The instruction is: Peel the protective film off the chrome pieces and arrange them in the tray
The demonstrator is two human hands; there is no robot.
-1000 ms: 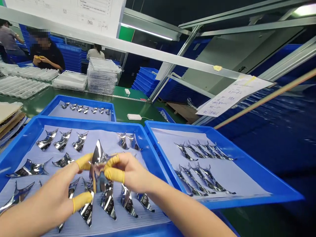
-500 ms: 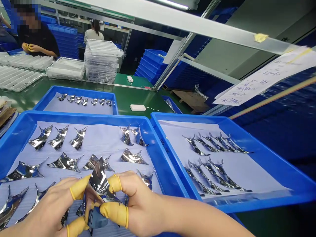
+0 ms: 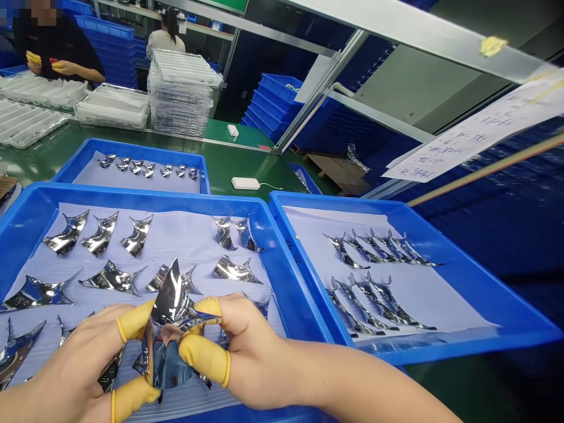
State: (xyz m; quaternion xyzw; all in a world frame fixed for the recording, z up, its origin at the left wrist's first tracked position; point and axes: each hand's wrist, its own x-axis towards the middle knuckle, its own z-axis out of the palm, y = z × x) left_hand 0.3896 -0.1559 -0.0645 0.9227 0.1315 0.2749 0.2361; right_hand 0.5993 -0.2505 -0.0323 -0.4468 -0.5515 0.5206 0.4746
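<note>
Between both hands I hold a shiny chrome-like curved metal part with pointed corners, above the near blue tray. My left hand grips its left edge with thumb and finger in yellow finger cots. On the other side my right hand, also in yellow finger cots, pinches the part's right edge. Under and around the hands, several similar chrome parts lie in rows on white paper in the tray. Some of them are partly hidden by my hands.
To the right stands another blue tray with two rows of narrow chrome parts. A smaller blue tray sits behind, near a white box with a cable. Clear plastic trays are stacked beyond; a co-worker is at far left.
The held part has tilted slightly in my hands, so its dark pointed face shows wider. The whole view has shifted a little. The co-worker's hands have moved apart.
</note>
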